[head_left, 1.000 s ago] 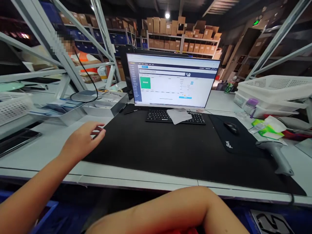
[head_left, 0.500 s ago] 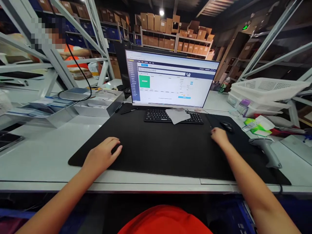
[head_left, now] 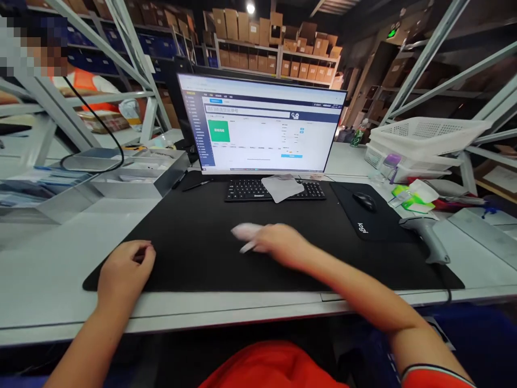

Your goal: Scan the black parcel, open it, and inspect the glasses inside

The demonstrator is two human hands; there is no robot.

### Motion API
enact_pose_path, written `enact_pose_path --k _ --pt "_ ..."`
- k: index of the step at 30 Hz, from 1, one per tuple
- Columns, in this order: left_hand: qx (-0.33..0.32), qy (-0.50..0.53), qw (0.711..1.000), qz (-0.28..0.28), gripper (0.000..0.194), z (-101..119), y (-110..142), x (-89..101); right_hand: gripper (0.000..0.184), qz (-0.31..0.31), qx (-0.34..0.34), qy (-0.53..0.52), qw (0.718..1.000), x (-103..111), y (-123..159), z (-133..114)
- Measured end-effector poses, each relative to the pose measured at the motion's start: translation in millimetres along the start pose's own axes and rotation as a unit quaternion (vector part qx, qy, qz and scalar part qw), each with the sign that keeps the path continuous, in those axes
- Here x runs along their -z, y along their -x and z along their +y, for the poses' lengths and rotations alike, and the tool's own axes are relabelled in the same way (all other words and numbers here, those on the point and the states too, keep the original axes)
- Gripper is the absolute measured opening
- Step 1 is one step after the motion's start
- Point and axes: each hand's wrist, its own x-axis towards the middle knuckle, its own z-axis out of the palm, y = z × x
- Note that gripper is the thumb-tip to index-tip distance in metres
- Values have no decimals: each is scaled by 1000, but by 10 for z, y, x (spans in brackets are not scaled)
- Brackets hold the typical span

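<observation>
My right hand [head_left: 283, 245] is over the middle of the black desk mat [head_left: 194, 253], its fingers closed on a crumpled white piece [head_left: 244, 231] that looks like tissue or cloth. Motion blurs it, and part of it is inside the fist. My left hand [head_left: 127, 267] rests at the mat's left front edge, fingers curled in to the thumb, with nothing visible in them. Behind the right hand lies a black keyboard [head_left: 242, 190], partly covered by a flat grey-white cloth-like sheet [head_left: 283, 187].
A monitor [head_left: 258, 129] stands behind the keyboard. To the right are a mouse [head_left: 364, 201], a grey handheld scanner [head_left: 430, 242], a green-white packet [head_left: 416, 199] and white baskets [head_left: 428, 132]. Grey trays [head_left: 68, 196] of papers stand left. A person in an orange top [head_left: 86, 81] is beyond.
My right hand has swept left from beside the mouse to the mat's middle, where the white piece shows. My left hand has drawn back leftward and curled. The view has shifted slightly.
</observation>
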Motion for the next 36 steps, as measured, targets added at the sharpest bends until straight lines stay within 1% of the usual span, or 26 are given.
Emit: enact_pose_path --k 2,4,5,6,8,10,11,13,14,15,16,18,20,21,23,24,25,26,28,30,32,33,34,36 --pt "-13 27 1000 -6 22 27 -7 -25 21 69 -122 61 988 449 217 701" --pt "-17 50 998 -28 22 43 -31 -84 21 124 -236 117 957 810 446 1312" --pt "-19 52 998 -40 22 49 -43 -121 18 146 -287 142 936 943 534 1563" --pt "-24 53 997 -49 22 56 -53 -157 15 162 -327 162 917 1043 594 1776" --pt "-44 51 996 -56 22 72 -61 -214 13 174 -382 188 888 1157 634 2104" --pt "-67 54 995 -48 23 88 -49 -232 12 165 -423 195 869 1183 596 2317" --pt "-74 57 995 -45 23 93 -36 -224 10 155 -440 192 863 1168 561 2382" --pt "-72 56 995 -43 24 94 -6 -189 9 136 -459 178 860 1077 470 2418" --pt "-70 56 995 -40 25 90 8 -169 9 130 -457 170 863 995 411 2385" --pt "-68 58 995 -36 25 87 20 -151 7 128 -443 162 872 883 339 2317" --pt "-66 59 996 -31 25 86 29 -138 5 127 -416 152 887 739 252 2214" --pt "-69 63 995 -21 25 98 41 -128 7 113 -326 123 930 365 41 1912" --pt "-82 61 994 -24 24 132 53 -128 6 80 -208 82 971 -72 -197 1522" --pt "-91 58 994 -27 24 154 62 -126 8 65 -156 63 984 -284 -315 1313" --pt "-107 50 992 -37 23 193 89 -111 21 45 -74 30 996 -632 -537 915" --pt "-111 51 992 -39 22 203 104 -96 26 38 -43 16 998 -749 -641 745" --pt "-110 56 992 -39 22 205 118 -77 28 32 -16 4 999 -823 -741 604" --pt "-105 68 992 -35 21 196 130 -56 28 24 8 -6 1000 -851 -837 500" --pt "-80 96 992 -18 20 153 142 -15 21 16 34 -17 999 -782 -1007 422" --pt "-54 113 992 2 20 89 140 11 9 32 16 -8 999 -578 -1111 538" --pt "-40 119 992 13 21 29 132 20 14 84 -52 21 995 -277 -1089 836" --pt "-39 123 992 15 21 8 131 19 18 112 -97 40 988 -103 -1012 1035" --pt "-40 131 990 16 21 -6 133 15 18 141 -148 62 977 81 -886 1250" --pt "-43 151 988 11 21 -18 148 -2 15 193 -253 102 942 445 -505 1670"
